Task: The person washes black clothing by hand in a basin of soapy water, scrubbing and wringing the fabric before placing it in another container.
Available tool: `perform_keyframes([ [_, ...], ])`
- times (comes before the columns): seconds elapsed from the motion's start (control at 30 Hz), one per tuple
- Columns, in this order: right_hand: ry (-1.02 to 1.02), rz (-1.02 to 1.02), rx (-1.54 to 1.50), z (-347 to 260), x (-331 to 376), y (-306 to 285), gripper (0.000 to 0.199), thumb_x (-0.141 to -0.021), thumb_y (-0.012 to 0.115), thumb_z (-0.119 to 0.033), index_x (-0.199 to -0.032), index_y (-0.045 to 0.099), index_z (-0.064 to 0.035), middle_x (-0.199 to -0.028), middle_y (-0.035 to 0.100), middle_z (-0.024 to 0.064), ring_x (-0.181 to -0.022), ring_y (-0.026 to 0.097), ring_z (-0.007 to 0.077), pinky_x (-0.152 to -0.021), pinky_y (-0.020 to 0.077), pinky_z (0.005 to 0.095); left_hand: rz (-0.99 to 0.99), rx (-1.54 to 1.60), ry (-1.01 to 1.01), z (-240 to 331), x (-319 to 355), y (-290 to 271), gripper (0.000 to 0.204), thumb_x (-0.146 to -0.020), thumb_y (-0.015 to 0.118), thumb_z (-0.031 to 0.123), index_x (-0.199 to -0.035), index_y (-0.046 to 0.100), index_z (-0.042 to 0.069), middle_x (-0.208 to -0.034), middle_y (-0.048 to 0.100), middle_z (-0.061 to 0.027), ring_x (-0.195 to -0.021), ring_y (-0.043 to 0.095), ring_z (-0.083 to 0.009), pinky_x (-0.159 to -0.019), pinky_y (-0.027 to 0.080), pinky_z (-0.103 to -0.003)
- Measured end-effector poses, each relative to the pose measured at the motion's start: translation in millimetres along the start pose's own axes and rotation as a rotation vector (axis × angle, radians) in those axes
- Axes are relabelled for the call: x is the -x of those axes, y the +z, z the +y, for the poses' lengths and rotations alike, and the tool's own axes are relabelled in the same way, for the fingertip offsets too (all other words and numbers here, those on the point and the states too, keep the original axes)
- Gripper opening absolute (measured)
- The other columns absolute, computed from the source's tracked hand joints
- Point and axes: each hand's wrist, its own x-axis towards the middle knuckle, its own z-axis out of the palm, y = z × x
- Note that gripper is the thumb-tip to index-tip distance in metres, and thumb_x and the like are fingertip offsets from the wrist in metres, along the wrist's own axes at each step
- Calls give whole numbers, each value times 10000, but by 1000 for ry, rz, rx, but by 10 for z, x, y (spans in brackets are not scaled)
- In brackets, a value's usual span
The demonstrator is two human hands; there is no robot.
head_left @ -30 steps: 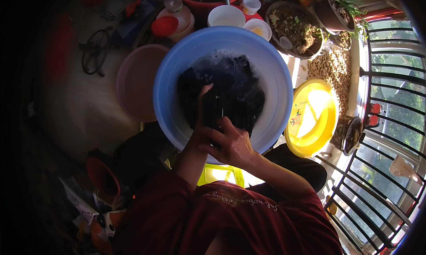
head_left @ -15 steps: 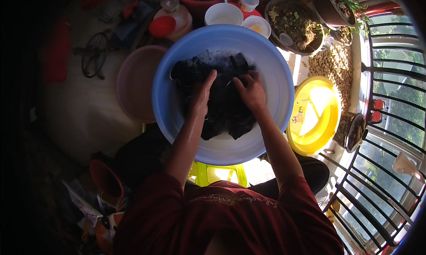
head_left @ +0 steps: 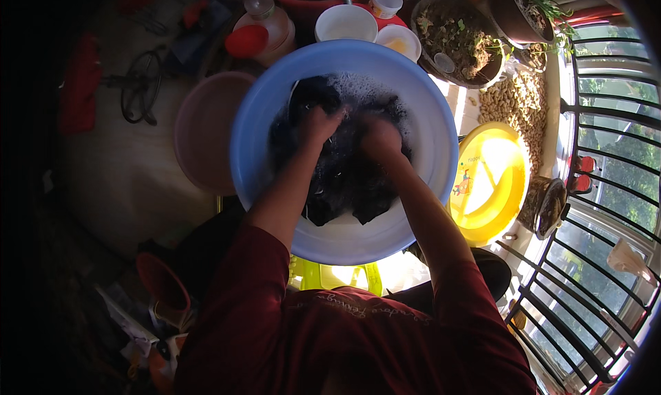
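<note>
A large blue basin (head_left: 256,209) holds a dark wet garment (head_left: 337,171) in cloudy water, with white suds (head_left: 365,87) along the far side. What kind of garment it is I cannot make out. My left hand (head_left: 319,126) is closed on the cloth left of the middle, its thumb pointing to the far right. Just to its right, my right hand (head_left: 382,140) is curled into the cloth, slightly blurred, its fingertips hidden in the dark fabric. A small gap separates the two hands. The garment's near corners lie spread toward my side of the basin.
A yellow basin (head_left: 520,188) stands to the right, a dull pink basin (head_left: 189,154) to the left. Beyond are white bowls (head_left: 346,23), a red scoop (head_left: 246,42) and potted plants (head_left: 458,40). Peanuts (head_left: 520,102) lie by the barred window. Under the basin's near edge is a yellow-green stool (head_left: 337,276).
Both hands have gone from lying loosely on the cloth to gripping it. The garment has bunched and shifted right, and more suds show at the far side.
</note>
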Motion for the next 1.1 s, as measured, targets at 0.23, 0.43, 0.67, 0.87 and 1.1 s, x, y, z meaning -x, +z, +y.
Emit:
perform_keyframes([
  [0.23, -397, 244, -266, -977, 1167, -771, 314, -571, 609, 62, -813, 673, -127, -1087, 590, 34, -1049, 506, 306, -800, 500, 396, -454, 1639, -148, 16, 831, -93, 553, -915, 495, 480, -1293, 498, 76, -1195, 578, -110, -1129, 537, -219, -978, 421, -344],
  [0.43, -555, 200, -221, -1241, 1773, -421, 459, -622, 693, -70, -1066, 642, -173, -1267, 496, 71, -1028, 491, 319, -782, 505, 406, -403, 1274, 459, -424, 1216, 42, 429, -950, 456, 201, -1337, 346, 51, -1299, 436, -94, -1205, 430, -167, -1014, 372, -307],
  [0.67, -403, 488, -390, -882, 1054, -192, 454, -657, 757, -224, -1071, 589, -148, -1103, 524, 95, -917, 563, 316, -718, 506, 391, -616, 1769, 168, -471, 946, 187, 379, -883, 506, 366, -1085, 575, 53, -1053, 592, -83, -1012, 557, -187, -869, 463, -349],
  [0.87, 154, 343, -364, -274, 426, -163, 472, -828, 605, -470, -1055, 612, -56, -924, 657, 182, -870, 620, 398, -772, 492, 428, -142, 1497, -65, -71, 1048, 36, 424, -824, 628, 322, -1147, 565, 56, -1119, 587, -86, -1040, 556, -215, -882, 457, -387],
  [1.1, -59, 295, -126, -112, 530, -2, 497, -851, 567, -224, -1324, 435, -152, -1299, 431, 183, -1111, 478, 389, -884, 448, 446, 137, 517, 359, -427, 192, -28, 623, -840, 633, 439, -1219, 471, -27, -961, 641, -75, -892, 634, -212, -762, 470, -322],
])
